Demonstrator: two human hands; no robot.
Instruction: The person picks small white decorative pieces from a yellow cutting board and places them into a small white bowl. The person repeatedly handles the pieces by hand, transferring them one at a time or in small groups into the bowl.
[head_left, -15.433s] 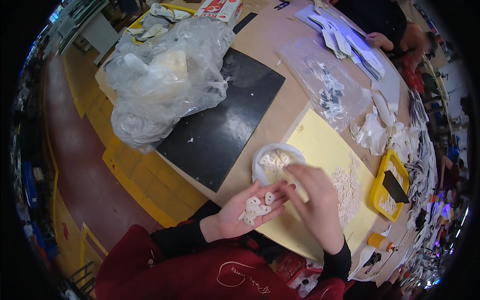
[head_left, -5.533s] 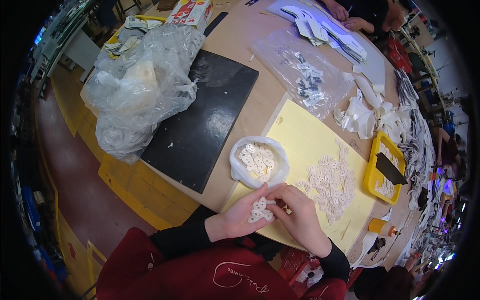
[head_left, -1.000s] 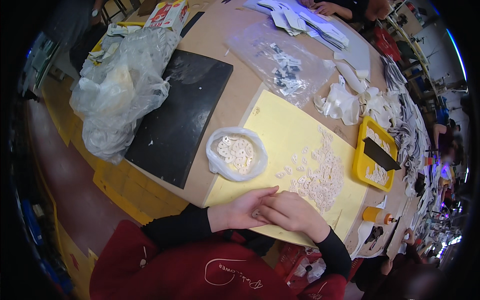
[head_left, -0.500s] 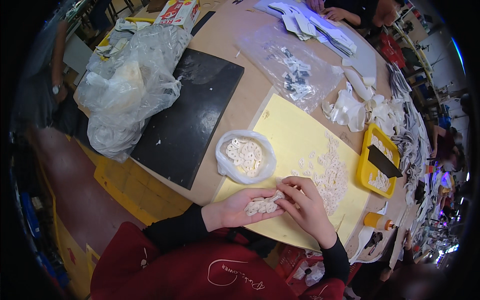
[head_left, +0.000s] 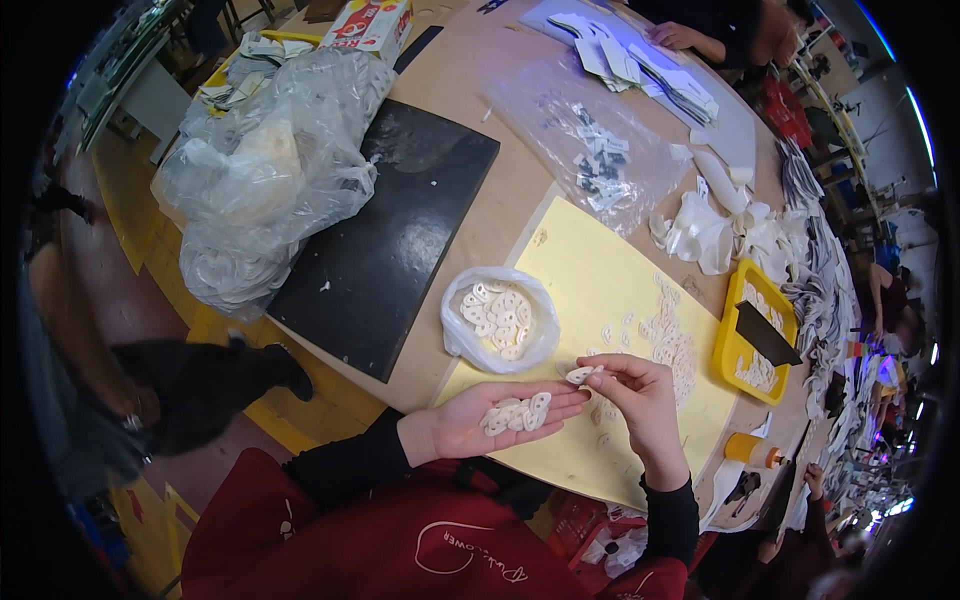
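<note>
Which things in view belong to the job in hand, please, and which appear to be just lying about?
Seemingly in use:
white pieces on the open palm of the left hand
at least one white piece pinched by the right hand
round white container of similar pieces
yellow sheet under the scattered pieces

Probably just lying about:
black board
crumpled clear bag
orange bottle

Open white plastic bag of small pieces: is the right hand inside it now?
No, the right hand is outside the open white plastic bag, pinching small white pieces near the left hand's fingertips.
</note>
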